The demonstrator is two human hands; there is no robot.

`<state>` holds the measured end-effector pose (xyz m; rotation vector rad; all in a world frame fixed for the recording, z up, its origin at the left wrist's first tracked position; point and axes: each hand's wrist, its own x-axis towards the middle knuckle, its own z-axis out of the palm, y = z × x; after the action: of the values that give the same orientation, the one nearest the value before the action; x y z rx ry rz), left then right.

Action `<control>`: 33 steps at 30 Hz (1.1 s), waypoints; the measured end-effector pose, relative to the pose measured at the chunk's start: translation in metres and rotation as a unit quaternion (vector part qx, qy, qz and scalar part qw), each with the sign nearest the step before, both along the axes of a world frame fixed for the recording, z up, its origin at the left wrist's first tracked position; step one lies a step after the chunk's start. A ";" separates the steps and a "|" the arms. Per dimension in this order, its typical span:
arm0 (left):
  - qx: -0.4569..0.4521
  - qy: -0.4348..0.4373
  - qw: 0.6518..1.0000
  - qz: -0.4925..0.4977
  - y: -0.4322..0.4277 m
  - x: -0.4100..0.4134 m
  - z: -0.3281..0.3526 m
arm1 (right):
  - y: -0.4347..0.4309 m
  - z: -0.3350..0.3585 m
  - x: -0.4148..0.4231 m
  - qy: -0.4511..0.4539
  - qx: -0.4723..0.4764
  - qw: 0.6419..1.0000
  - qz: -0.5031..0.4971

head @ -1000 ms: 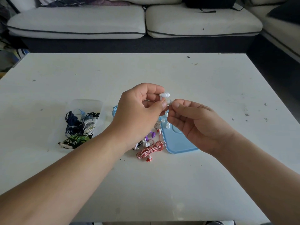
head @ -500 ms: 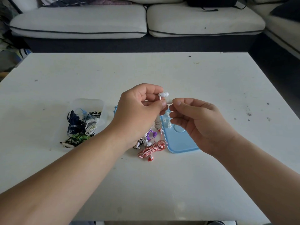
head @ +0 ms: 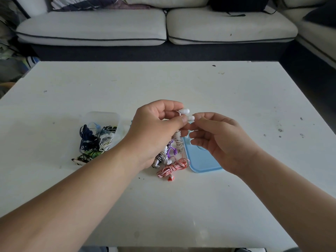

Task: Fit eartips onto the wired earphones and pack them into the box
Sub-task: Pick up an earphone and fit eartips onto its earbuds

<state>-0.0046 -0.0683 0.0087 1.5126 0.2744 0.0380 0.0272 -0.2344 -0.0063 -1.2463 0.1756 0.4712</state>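
Note:
Above the table's middle, my left hand (head: 154, 131) pinches a pair of white wired earphones (head: 184, 111); both white buds stick out to the right past my thumb, and the coiled cable (head: 177, 140) hangs below. My right hand (head: 223, 140) hovers just right of the lower bud (head: 190, 117) with loosely curled fingers that hold nothing I can see. At the left a clear plastic box (head: 103, 117) holds several bundled earphones. The light blue lid (head: 201, 160) lies under my right hand, and small white eartips at its far end are mostly hidden.
Loose earphone bundles lie between the box and the lid: a red-and-white one (head: 172, 166), a purple one (head: 171, 150) and a black-and-white striped one (head: 160, 158). The white table (head: 236, 91) carries small dark specks. A grey sofa (head: 91, 28) stands beyond its far edge.
My right fingers, which were pinched against the lower bud, have loosened and drawn slightly away. The lower bud now shows fully white beyond my left thumb.

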 end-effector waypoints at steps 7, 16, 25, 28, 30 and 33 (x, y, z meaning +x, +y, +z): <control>-0.016 0.013 0.998 0.059 0.026 -0.015 0.017 | 0.033 -0.001 -0.009 0.001 -0.038 0.961 0.273; 0.132 0.002 0.984 0.119 0.091 -0.029 0.021 | 0.095 0.004 -0.027 0.031 0.025 0.963 0.267; 0.154 0.058 0.981 0.107 0.154 -0.033 0.012 | 0.147 -0.004 -0.017 0.045 0.025 0.995 0.084; 0.137 0.087 0.968 0.190 0.174 -0.023 -0.001 | 0.150 -0.009 -0.020 0.025 -0.025 0.996 0.086; 0.115 0.115 0.963 0.214 0.180 -0.013 -0.012 | 0.149 -0.011 -0.023 0.028 -0.026 0.995 0.096; 0.106 0.157 0.967 0.169 0.179 -0.005 -0.027 | 0.145 -0.010 -0.023 0.030 -0.026 0.994 0.100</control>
<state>-0.0095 0.1112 -0.0188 1.6677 0.8038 0.1021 0.0045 -0.0889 -0.0161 -1.3088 0.1145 0.6806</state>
